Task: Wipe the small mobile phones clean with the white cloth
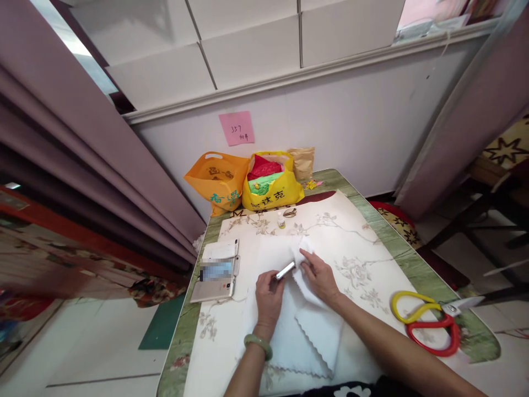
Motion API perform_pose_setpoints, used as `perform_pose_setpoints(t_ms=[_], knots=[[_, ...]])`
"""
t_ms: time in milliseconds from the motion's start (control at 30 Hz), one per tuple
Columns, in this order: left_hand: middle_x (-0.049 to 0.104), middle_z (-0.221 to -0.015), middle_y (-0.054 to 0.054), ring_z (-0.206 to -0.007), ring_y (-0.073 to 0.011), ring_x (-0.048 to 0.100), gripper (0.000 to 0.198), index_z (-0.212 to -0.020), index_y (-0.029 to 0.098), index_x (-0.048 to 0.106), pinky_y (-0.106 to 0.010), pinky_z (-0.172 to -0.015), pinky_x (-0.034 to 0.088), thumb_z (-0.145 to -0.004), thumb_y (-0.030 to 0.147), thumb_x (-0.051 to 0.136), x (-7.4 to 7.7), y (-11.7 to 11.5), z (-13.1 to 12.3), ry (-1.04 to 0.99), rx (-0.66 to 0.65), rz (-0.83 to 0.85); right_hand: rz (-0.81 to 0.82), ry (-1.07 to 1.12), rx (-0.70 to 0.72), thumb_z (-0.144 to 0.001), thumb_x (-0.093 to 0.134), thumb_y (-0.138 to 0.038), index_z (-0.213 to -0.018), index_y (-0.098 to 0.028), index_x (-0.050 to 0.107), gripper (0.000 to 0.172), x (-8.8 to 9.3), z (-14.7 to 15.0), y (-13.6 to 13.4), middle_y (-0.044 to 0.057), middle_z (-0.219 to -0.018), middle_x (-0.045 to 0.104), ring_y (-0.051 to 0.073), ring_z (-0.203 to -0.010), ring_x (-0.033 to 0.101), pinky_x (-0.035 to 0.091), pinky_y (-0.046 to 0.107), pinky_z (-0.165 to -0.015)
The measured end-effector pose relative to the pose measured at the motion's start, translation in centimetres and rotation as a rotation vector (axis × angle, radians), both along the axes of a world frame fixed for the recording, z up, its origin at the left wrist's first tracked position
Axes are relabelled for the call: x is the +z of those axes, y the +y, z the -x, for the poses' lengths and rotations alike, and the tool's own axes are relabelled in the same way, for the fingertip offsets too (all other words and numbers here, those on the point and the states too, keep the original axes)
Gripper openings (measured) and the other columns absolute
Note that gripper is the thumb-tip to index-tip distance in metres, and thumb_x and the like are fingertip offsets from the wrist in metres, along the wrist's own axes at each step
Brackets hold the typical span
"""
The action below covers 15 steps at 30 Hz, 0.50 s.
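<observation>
**Slim silver device (285, 271) held against white cloth (309, 331)**

With the device as the clock's centre, the cloth spreads nearest, its scalloped edge towards 5 o'clock. At 4 o'clock lie scissors (448, 309), handles turned inward, probably for easy reach. The left hand (268, 298) is partly closed, thumb and fingers gripping the device's near end, likely to steady it. The right hand (320, 278), half curled, pinches a raised fold of cloth at the far end; whether its fingers touch the device too, I cannot tell. At 9 o'clock, phones (206, 290) lie in a row beside the cloth, apparently set aside for working room. At 12 stands a small bottle (281, 221); beyond it, a yellow bag (275, 197) keeps red and green material (264, 168) together. An orange bag (219, 171) stands at 11.
</observation>
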<state>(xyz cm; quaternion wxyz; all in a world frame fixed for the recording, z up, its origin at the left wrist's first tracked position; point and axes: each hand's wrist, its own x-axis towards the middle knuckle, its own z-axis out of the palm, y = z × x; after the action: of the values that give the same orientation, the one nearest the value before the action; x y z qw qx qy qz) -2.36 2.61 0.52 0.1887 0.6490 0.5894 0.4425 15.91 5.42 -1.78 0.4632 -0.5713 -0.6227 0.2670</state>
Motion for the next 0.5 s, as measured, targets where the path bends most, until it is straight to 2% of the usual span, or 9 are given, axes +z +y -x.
perform_pose_setpoints(t_ms=[100,167,233,300,433,500], knots=[[0.066,-0.089,-0.004,-0.085,-0.0169,0.063,0.021,-0.097,0.019,0.063,-0.031,-0.081,0.051,-0.084,0.035,0.059,1.5,-0.2,-0.3,-0.121,-0.007,0.020,0.078,0.233,-0.019,-0.087,0.051,-0.044,-0.115,-0.025,0.068,0.037,0.7,-0.5,-0.1,0.000,-0.102,0.072,0.025,-0.102,0.063,0.044,0.041,-0.099],[0.067,-0.093,-0.004,-0.088,-0.0164,0.063,0.022,-0.100,0.019,0.062,-0.030,-0.083,0.052,-0.085,0.035,0.059,2.7,-0.2,-0.7,-0.155,-0.036,0.014,0.110,0.343,-0.015,-0.087,0.052,-0.048,-0.110,-0.023,0.070,0.039,1.2,-0.8,-0.2,0.000,-0.095,0.072,0.022,-0.089,0.064,0.048,0.035,-0.090],[0.068,-0.093,-0.003,-0.084,-0.0152,0.064,0.022,-0.102,0.020,0.062,-0.029,-0.081,0.052,-0.086,0.034,0.058,3.6,-0.1,-1.1,-0.146,-0.051,0.011,0.125,0.423,-0.004,-0.087,0.053,-0.050,-0.109,-0.020,0.069,0.041,1.8,-1.1,-0.1,0.000,-0.094,0.071,0.021,-0.086,0.063,0.048,0.032,-0.085],[0.068,-0.090,-0.002,-0.079,-0.0142,0.064,0.021,-0.101,0.021,0.062,-0.028,-0.077,0.053,-0.086,0.035,0.058,3.9,0.1,-1.4,-0.114,-0.037,0.012,0.132,0.517,0.022,-0.086,0.053,-0.050,-0.110,-0.020,0.068,0.042,2.6,-1.2,0.0,0.001,-0.096,0.071,0.020,-0.089,0.062,0.048,0.031,-0.085],[0.067,-0.083,-0.001,-0.074,-0.0144,0.063,0.021,-0.099,0.021,0.060,-0.028,-0.074,0.053,-0.086,0.037,0.057,3.6,0.4,-1.7,-0.064,0.019,-0.001,0.207,0.734,0.096,-0.087,0.052,-0.054,-0.118,-0.021,0.063,0.047,5.1,-1.0,0.1,0.002,-0.096,0.071,0.021,-0.088,0.064,0.050,0.031,-0.081],[0.067,-0.084,-0.001,-0.076,-0.0148,0.063,0.020,-0.100,0.021,0.059,-0.028,-0.075,0.053,-0.087,0.036,0.056,3.5,0.6,-2.1,-0.032,0.006,-0.009,0.245,0.763,0.166,-0.088,0.050,-0.055,-0.122,-0.022,0.061,0.049,6.3,-0.5,0.0,0.002,-0.094,0.072,0.022,-0.089,0.065,0.052,0.033,-0.080]])
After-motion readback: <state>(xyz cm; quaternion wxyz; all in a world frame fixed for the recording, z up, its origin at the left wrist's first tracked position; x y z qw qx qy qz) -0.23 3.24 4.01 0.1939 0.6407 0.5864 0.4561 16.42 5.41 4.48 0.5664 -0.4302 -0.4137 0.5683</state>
